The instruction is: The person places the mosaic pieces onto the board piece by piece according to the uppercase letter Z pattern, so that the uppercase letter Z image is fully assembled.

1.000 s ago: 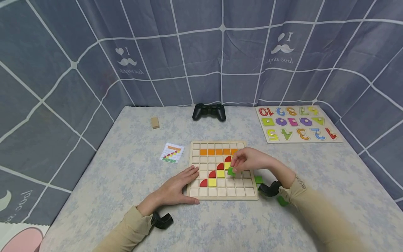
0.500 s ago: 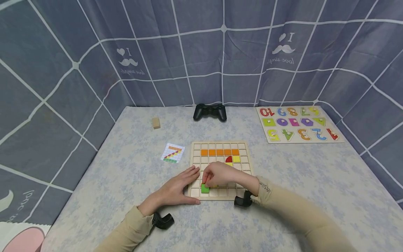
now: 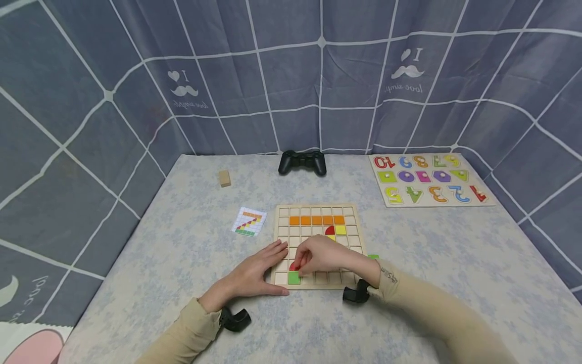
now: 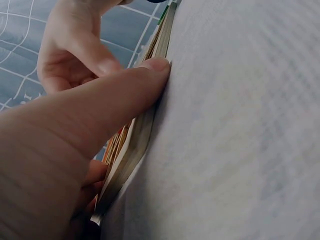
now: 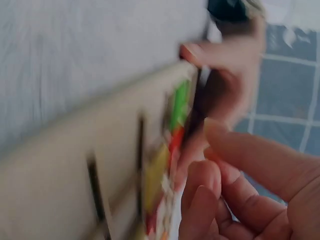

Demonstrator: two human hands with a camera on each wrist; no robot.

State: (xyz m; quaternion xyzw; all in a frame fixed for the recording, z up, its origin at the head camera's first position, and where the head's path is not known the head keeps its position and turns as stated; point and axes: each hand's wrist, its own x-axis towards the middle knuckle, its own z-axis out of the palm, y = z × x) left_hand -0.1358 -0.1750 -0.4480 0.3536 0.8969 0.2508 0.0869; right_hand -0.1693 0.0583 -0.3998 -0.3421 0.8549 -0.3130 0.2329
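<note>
A wooden grid board lies on the table with orange, red and yellow pieces in its cells. One green square tile sits in the bottom row, second cell from the left. Just above it is my right hand, its thumb and fingers apart from each other and from the tile in the right wrist view, holding nothing. My left hand rests against the board's left side, fingers extended on the edge and thumb against the front corner. The right hand hides the middle cells.
A pattern card lies left of the board. Another green tile shows beside the board's right edge, partly behind the right wrist. Farther back are a wooden block, a black game controller and a number puzzle board.
My right hand has carried a green tile from above the board's right part to the bottom row at the left and let go of it. The left hand has stayed in place.
</note>
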